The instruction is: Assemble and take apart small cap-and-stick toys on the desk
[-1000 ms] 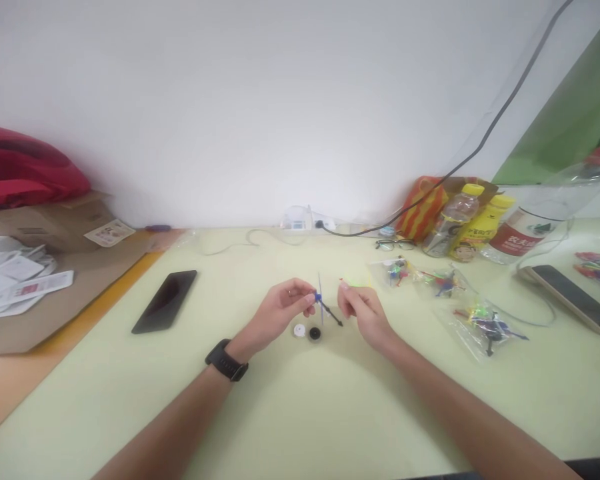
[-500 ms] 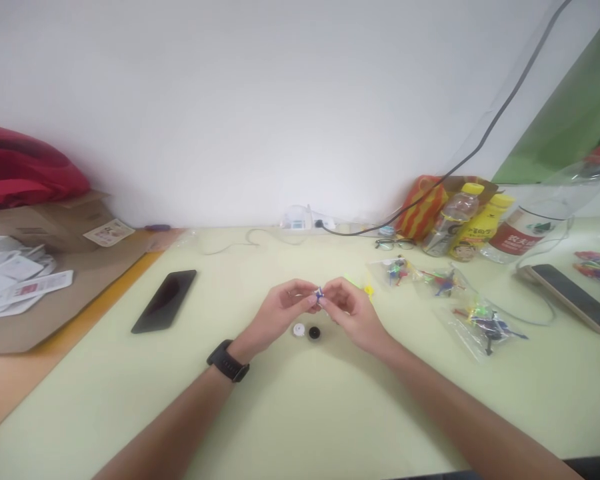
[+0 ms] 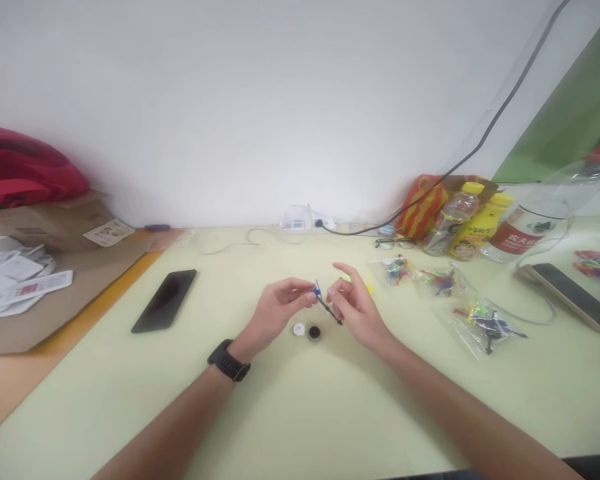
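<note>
A small plastic toy piece [image 3: 329, 309], blue at its upper end with a thin black rod slanting down to the right, is pinched by the fingertips of my left hand [image 3: 284, 303]. Just right of it is my right hand [image 3: 359, 310], index finger raised and fingers apart; whether its fingertips touch the piece is unclear. On the table beneath my hands sit a small white round part [image 3: 299, 330] and a small black round part [image 3: 315, 332]. Yellow plastic pieces [image 3: 370, 289] lie partly hidden behind my right hand.
A black phone [image 3: 165, 301] lies to the left. Clear bags of colourful plastic parts [image 3: 490, 327] are spread on the right, near glasses [image 3: 395, 244], bottles [image 3: 453, 217] and another phone [image 3: 575, 297]. A cable [image 3: 480, 143] runs to a power strip [image 3: 305, 220] by the wall.
My right fingers have come off the piece and spread, the index finger lifting. The black rod now shows, slanting to the right. My left hand has hardly moved.
</note>
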Motion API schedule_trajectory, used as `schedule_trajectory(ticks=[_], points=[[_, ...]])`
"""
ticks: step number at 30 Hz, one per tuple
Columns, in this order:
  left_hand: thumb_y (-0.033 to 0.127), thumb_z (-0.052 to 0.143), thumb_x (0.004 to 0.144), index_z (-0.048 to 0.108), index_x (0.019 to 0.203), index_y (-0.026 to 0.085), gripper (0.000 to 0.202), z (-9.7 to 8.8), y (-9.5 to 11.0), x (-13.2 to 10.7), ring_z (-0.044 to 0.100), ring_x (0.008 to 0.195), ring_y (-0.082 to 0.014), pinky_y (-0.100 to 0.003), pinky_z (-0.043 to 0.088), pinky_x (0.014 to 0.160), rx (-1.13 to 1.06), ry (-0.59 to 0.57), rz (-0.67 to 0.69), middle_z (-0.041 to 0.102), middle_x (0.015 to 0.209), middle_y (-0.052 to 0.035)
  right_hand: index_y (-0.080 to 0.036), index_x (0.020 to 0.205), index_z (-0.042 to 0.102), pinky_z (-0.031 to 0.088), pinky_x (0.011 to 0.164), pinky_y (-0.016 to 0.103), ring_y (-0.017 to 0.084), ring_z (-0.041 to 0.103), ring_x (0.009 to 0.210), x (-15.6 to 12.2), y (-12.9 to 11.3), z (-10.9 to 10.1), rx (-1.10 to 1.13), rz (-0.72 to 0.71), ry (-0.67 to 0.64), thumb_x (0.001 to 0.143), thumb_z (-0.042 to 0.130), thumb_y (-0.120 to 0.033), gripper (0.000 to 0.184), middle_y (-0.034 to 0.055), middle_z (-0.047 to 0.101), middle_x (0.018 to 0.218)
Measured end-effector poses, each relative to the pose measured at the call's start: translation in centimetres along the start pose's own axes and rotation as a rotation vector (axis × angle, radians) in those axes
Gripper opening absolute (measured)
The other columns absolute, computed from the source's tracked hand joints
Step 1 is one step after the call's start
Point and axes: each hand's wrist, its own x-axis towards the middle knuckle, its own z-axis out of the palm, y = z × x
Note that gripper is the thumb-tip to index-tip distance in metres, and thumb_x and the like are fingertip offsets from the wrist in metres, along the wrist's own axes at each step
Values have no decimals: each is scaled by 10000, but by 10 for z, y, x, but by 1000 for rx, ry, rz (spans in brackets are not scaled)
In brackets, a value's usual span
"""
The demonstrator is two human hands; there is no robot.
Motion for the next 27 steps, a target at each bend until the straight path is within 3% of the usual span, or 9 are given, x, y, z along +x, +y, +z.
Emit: schedule_trajectory(ticks=[6, 9, 13, 15, 16, 17, 19, 21, 27], points=[[348, 851, 834, 789, 1068, 176, 297, 0, -1, 0, 745, 921, -214, -380, 587, 916, -6, 50, -9, 798, 1018, -85, -299, 1630, 59, 429, 576, 283, 123, 450, 554, -1, 0, 3, -7, 73, 94, 990, 554, -514, 837, -50, 588, 845], [355, 856, 827, 790, 1072, 173, 313, 0, -1, 0, 746, 925, -219, -388, 588, 920, -9, 56, -14, 801, 1026, -90, -287, 1642, 26, 393, 546, 275, 136, 436, 570, -1, -2, 4, -4, 123, 133, 984, 544, -554, 879, -51, 565, 819], [361, 863, 815, 789, 1053, 166, 316, 0, -1, 1, 748, 933, -228, -395, 587, 927, -8, 62, -13, 803, 1010, -93, -297, 1598, 206, 349, 540, 263, 131, 403, 573, -1, -5, 5, 33, 142, 125, 959, 576, -595, 796, -67, 487, 762], [361, 863, 815, 787, 1045, 165, 312, 1, 0, 1, 747, 935, -227, -393, 585, 934, -2, 64, -14, 802, 998, -90, -267, 1354, 537, 311, 534, 268, 126, 369, 559, -1, -6, 4, 26, 141, 81, 948, 580, -629, 546, -63, 445, 703], [362, 863, 816, 786, 1043, 164, 311, 1, 0, 1, 747, 935, -226, -393, 584, 937, 3, 70, -17, 802, 992, -88, -237, 1099, 650, 285, 527, 277, 127, 343, 544, -1, -6, 3, 28, 151, 33, 948, 560, -657, 455, -59, 409, 644], [365, 862, 817, 784, 1040, 164, 309, 1, 0, 1, 747, 933, -225, -392, 584, 940, 10, 78, -21, 801, 988, -87, -220, 818, 638, 260, 521, 288, 127, 310, 524, 0, -6, 2, 43, 165, -26, 950, 532, -686, 496, -56, 352, 576], [371, 859, 821, 781, 1039, 164, 311, 0, 0, 1, 745, 932, -223, -394, 584, 944, 23, 93, -30, 798, 990, -86, -230, 503, 399, 231, 523, 309, 124, 251, 495, 1, -8, -2, 112, 178, -122, 956, 481, -722, 674, -54, 227, 481], [377, 855, 825, 779, 1045, 163, 316, 0, -1, 1, 741, 942, -225, -398, 582, 949, 24, 94, -32, 795, 1003, -89, -231, 455, 294, 231, 535, 315, 119, 238, 494, 2, -10, -4, 186, 159, -127, 961, 492, -705, 721, -49, 206, 463], [375, 848, 832, 773, 1058, 157, 322, 0, -1, 0, 739, 946, -228, -400, 579, 944, 14, 58, -27, 793, 1025, -99, -213, 676, 515, 253, 511, 275, 115, 337, 538, 3, -13, -3, 90, 91, -10, 895, 684, -612, 486, -43, 425, 579]])
